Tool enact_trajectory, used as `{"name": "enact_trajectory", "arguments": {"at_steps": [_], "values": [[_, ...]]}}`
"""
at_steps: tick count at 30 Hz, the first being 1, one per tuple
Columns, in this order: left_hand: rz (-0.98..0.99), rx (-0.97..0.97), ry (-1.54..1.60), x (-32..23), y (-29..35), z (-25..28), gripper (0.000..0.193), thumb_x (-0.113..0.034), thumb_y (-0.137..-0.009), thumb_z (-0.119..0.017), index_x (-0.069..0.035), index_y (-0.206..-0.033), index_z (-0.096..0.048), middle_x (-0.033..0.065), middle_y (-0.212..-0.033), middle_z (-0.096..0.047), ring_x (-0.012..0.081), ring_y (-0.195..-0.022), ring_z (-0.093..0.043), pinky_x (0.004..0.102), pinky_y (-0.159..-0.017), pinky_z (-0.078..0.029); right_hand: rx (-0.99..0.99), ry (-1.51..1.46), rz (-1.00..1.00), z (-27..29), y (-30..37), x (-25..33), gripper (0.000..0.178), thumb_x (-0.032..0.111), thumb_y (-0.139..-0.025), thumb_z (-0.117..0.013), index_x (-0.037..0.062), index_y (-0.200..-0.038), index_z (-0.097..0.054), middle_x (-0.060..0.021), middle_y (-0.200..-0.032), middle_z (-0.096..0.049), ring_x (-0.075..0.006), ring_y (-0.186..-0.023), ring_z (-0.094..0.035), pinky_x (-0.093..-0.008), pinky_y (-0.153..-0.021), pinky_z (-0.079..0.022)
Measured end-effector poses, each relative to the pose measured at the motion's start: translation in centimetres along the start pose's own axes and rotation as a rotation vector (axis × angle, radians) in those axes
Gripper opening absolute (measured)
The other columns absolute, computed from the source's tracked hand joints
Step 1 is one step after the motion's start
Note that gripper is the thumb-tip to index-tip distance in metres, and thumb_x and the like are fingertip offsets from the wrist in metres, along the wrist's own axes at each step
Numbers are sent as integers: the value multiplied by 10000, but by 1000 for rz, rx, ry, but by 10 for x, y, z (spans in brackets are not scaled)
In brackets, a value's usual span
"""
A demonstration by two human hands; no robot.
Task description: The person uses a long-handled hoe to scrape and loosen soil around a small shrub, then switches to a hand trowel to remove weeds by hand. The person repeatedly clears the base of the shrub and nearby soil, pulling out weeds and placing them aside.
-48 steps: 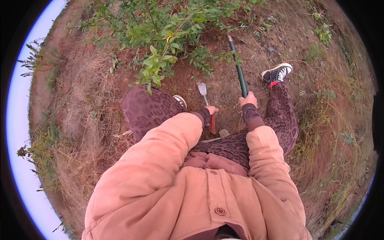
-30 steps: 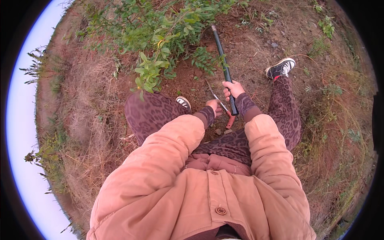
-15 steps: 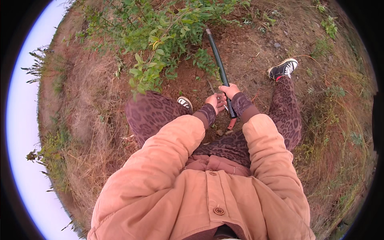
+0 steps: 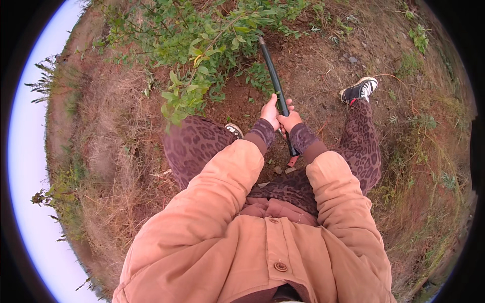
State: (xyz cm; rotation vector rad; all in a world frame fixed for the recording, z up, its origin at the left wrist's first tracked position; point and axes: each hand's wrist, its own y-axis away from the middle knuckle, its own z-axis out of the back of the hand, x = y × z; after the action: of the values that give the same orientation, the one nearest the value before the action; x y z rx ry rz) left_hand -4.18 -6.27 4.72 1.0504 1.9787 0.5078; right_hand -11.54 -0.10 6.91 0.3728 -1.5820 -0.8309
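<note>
A long dark green pole (image 4: 273, 70) slants between my knees, its metal-coloured tip up by the leaves and a reddish piece (image 4: 292, 161) at its near end. My left hand (image 4: 271, 112) cups the pole from the left; its thumb points up along the near side and fingertips show past the far side. Just below, my right hand (image 4: 290, 121) is closed over the pole. A small pale bit shows under the hands, too hidden to make out.
A leafy green bush (image 4: 202, 50) overhangs the upper middle, close to my left knee. Reddish bare soil (image 4: 242, 103) and small stones (image 4: 278, 170) lie between my feet. Dry grass (image 4: 108, 126) spreads on the left; my right shoe (image 4: 359, 91) is planted at right.
My left hand has moved up to the pole and come around it above my right hand. The thin metal piece that stuck up by my left hand no longer shows.
</note>
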Motion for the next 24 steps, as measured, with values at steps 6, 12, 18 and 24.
{"name": "enact_trajectory", "arguments": {"at_steps": [6,12,18,24], "values": [[10,-83,7,2,2,-22,311,-326,-878,-476,-16,-873,-506,54,-666,-483,166,-585,-476,294,-545,-447,-105,35,45,3,4,-5,174,140,-750,-556,-13,-685,-505,-58,-512,-509,-156,-392,-480,-298,-361,-368],[-56,-168,7,-9,16,-23,282,-289,-873,-491,-8,-847,-497,62,-658,-495,168,-580,-488,296,-537,-447,-127,292,103,-9,4,0,322,241,-739,-592,-36,-901,-575,-167,-720,-613,-265,-626,-612,-344,-580,-484],[-22,-163,21,-6,4,-26,222,-270,-873,-494,-51,-907,-492,74,-685,-510,182,-595,-495,316,-543,-444,-47,185,-10,5,-3,2,253,217,-744,-585,-24,-817,-565,-100,-585,-570,-192,-445,-549,-321,-418,-442],[-84,-215,-34,-5,19,-32,213,-241,-872,-499,-30,-885,-480,65,-664,-504,163,-568,-489,286,-505,-433,-159,253,96,-2,10,-3,253,220,-745,-601,-30,-778,-577,-96,-651,-590,-173,-529,-573,-290,-483,-431]]}}
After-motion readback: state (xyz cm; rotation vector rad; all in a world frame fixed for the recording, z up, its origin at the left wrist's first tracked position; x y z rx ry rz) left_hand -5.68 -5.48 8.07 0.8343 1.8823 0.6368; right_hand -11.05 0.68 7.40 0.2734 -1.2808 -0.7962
